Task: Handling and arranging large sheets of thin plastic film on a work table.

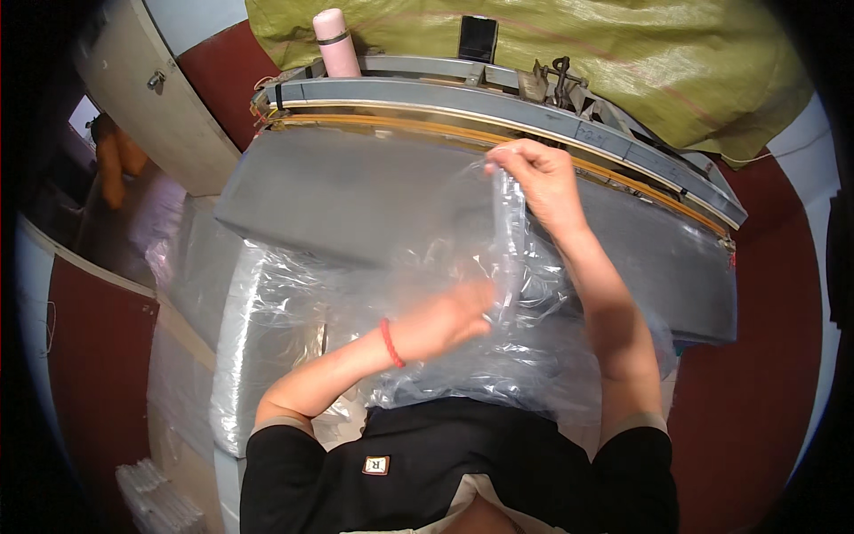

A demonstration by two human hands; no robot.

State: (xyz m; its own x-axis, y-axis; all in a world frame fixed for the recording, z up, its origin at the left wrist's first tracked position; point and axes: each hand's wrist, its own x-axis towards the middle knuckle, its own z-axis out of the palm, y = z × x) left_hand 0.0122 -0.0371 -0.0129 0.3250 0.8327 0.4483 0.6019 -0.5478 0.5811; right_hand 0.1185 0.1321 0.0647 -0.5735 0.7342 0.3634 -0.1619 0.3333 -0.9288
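My right hand (540, 181) is raised over the far part of the grey work surface (334, 182), pinching the top edge of a clear plastic sheet (509, 222). From there the sheet hangs in a crinkled, folded strip toward my body. Lower and to the left, my left hand (454, 313), with a red cord around its wrist, is smeared by motion against the film. Its fingers are too blurred to show whether they grip the plastic. More loose clear film spreads across my lap and the near edge of the surface.
Behind the surface runs a long metal sealing bar (427, 100) with an orange strip. Beyond it stand a pink bottle (336, 43), a dark phone-like device (478, 38) and a metal clamp (561, 80). Stacked clear film (238, 356) lies at left; folded plastic bundles (158, 498) sit lower left.
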